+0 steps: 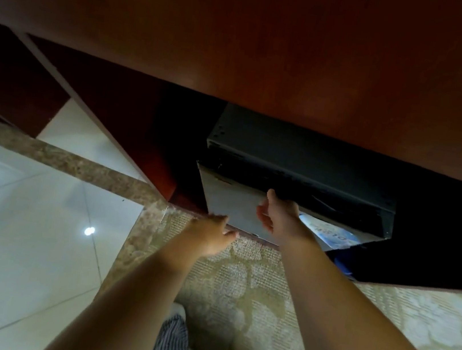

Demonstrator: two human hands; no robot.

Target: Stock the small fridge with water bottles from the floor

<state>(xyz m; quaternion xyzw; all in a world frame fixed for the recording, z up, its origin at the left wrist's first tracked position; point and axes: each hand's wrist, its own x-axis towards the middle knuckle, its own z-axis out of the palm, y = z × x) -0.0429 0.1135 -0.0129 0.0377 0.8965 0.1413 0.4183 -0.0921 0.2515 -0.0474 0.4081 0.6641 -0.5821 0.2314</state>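
Observation:
A small black fridge [301, 155] sits in a dark recess under a reddish wooden counter. Its pale grey door [228, 201] stands partly ajar. My right hand [277, 214] grips the door's top edge, fingers curled over it into the dark gap. My left hand [212, 233] reaches toward the door's lower left corner with relaxed fingers and holds nothing; contact with the door is unclear. To the right of my right wrist, a water bottle [331, 235] with a blue label shows through the opening. The rest of the fridge's inside is hidden in shadow.
The wooden counter [273, 46] overhangs the fridge. A patterned beige carpet [250, 297] lies below my arms, glossy white tiles [20, 233] with a marble strip lie to the left. My checked trouser leg [171, 345] shows at the bottom. An open wooden compartment [108, 102] stands left of the fridge.

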